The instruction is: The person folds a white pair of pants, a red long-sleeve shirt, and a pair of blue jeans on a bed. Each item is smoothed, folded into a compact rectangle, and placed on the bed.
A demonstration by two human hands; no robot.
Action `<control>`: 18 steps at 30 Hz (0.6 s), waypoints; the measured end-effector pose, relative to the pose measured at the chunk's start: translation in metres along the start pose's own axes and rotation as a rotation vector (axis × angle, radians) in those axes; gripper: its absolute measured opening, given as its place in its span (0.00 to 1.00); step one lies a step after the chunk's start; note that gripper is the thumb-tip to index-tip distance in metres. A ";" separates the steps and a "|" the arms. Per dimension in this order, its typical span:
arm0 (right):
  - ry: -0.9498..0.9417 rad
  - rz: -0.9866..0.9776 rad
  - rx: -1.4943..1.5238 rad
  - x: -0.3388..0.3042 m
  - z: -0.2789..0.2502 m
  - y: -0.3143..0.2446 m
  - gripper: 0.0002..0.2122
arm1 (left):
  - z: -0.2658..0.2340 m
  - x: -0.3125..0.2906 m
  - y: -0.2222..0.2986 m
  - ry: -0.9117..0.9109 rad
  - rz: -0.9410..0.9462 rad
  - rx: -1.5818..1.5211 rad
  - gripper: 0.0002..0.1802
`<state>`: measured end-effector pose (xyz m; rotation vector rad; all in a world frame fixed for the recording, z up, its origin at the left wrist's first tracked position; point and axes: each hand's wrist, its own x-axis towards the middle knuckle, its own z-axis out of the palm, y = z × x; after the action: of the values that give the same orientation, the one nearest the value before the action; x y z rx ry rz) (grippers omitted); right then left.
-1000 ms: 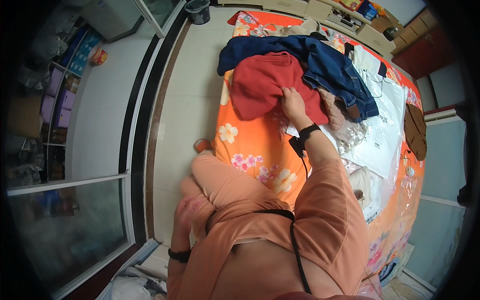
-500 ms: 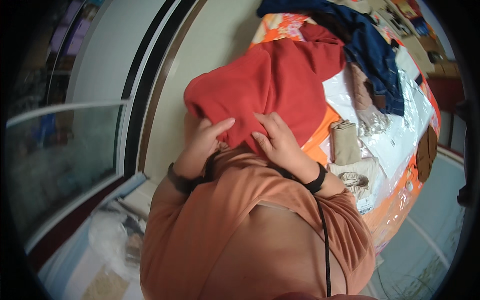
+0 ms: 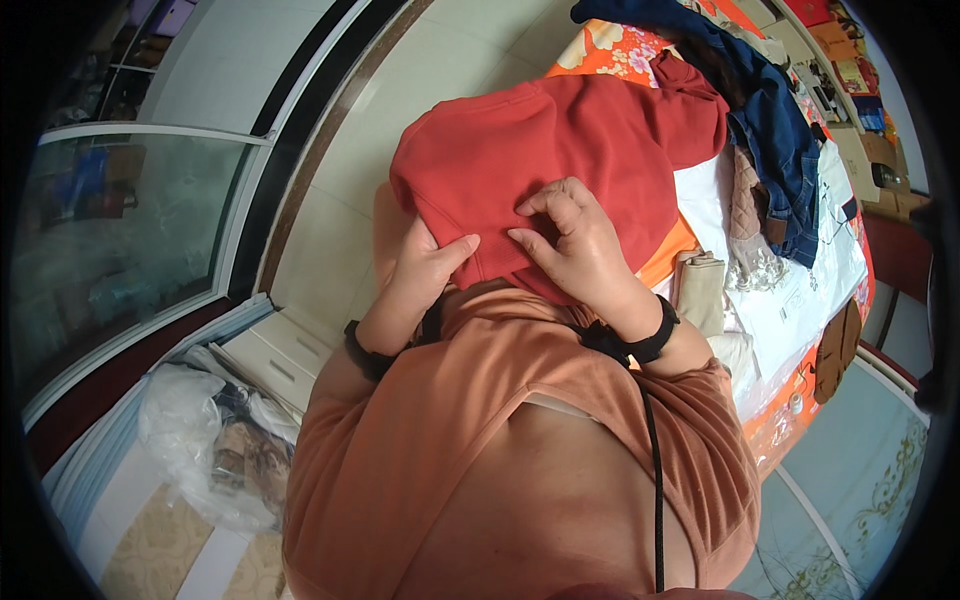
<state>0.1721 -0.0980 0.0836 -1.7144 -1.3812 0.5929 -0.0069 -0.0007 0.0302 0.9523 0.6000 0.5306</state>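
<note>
A red sweatshirt (image 3: 540, 140) is spread over my lap and the table edge, its ribbed band near me and a sleeve reaching to the far right. My left hand (image 3: 428, 260) grips the near left edge of it, thumb on top and fingers hidden underneath. Just above the cloth, my right hand (image 3: 575, 240) has its fingers curved, with a gap between thumb and forefinger and red fabric showing through. Nothing is visible between those fingertips. Both wrists wear black bands.
Right of the sweatshirt, blue denim clothing (image 3: 785, 170), a folded beige cloth (image 3: 700, 290) and white plastic packaging (image 3: 790, 300) lie on an orange floral tablecloth (image 3: 615, 55). A glass-panelled door (image 3: 150, 220) stands left. A clear plastic bag (image 3: 180, 425) sits lower left.
My right hand has lifted off the near edge and moved up over the sweatshirt, its thumb and forefinger apart. My left hand keeps its grip; the view has shifted slightly.
</note>
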 end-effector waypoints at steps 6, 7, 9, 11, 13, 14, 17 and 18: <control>0.033 -0.173 -0.176 -0.006 0.012 0.001 0.12 | 0.000 -0.007 0.012 -0.012 -0.025 0.029 0.32; 0.049 -0.188 -0.162 -0.007 0.015 0.003 0.11 | -0.002 -0.008 0.012 -0.017 -0.027 0.048 0.32; 0.041 -0.207 -0.168 -0.007 0.019 0.006 0.09 | -0.005 -0.008 0.013 -0.024 -0.048 0.031 0.32; 0.032 -0.221 -0.138 -0.005 0.022 0.010 0.08 | -0.007 -0.008 0.015 -0.006 -0.063 0.019 0.32; 0.026 -0.215 -0.075 -0.001 0.021 0.014 0.06 | -0.010 -0.009 0.021 0.044 -0.094 0.025 0.33; 0.068 -0.168 -0.050 0.001 0.018 0.017 0.06 | -0.012 -0.010 0.026 0.060 -0.078 0.012 0.33; 0.179 0.119 0.182 0.004 -0.003 0.034 0.02 | -0.026 -0.023 0.048 0.047 -0.107 -0.024 0.33; 0.233 0.285 0.442 0.003 -0.015 0.042 0.02 | -0.033 -0.027 0.055 0.062 -0.121 -0.020 0.33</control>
<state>0.2081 -0.1021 0.0573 -1.5634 -0.7776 0.7640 -0.0575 0.0274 0.0693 0.8766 0.7026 0.4584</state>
